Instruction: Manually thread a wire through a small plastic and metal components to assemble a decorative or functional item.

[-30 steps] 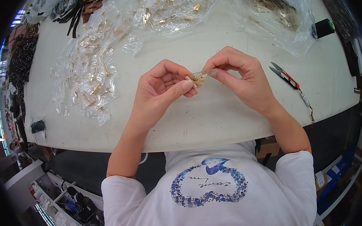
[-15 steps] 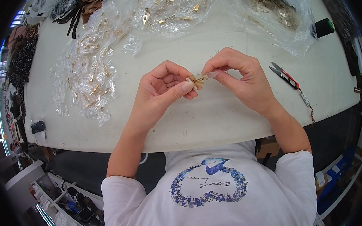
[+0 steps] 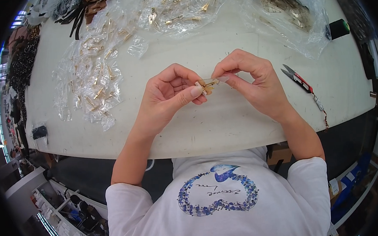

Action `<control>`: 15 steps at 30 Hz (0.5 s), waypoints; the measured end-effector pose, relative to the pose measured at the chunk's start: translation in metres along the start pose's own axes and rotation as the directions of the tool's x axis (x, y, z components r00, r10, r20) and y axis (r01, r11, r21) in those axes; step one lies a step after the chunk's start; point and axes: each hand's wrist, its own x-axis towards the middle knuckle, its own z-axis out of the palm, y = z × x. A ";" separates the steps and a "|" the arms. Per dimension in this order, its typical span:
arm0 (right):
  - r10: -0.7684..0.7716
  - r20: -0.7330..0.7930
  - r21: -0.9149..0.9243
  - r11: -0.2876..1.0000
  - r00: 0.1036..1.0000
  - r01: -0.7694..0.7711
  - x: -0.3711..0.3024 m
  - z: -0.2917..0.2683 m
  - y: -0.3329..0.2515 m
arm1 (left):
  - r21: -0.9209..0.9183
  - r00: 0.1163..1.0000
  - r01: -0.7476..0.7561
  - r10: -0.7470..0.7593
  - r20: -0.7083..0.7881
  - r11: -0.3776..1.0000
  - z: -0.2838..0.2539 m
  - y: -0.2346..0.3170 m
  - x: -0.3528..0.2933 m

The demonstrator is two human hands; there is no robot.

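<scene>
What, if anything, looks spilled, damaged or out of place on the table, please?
Nothing plainly stands out. The bags at left are loosely heaped and the snips lie open, but neither seems wrong; the gold piece in the left hand is too small to judge.

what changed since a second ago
The small gold-coloured piece has shifted very slightly toward the white shirt and appears to have turned a little. Nothing was taken hold of or let go: the left hand still grips the piece, the right hand the clear film. The snips and plastic-wrapped pieces stayed put.
</scene>
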 end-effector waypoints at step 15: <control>-0.019 0.013 0.001 1.000 1.000 0.019 0.000 0.000 0.000 | 0.022 1.000 -0.011 0.011 -0.003 1.000 0.003 -0.002 0.000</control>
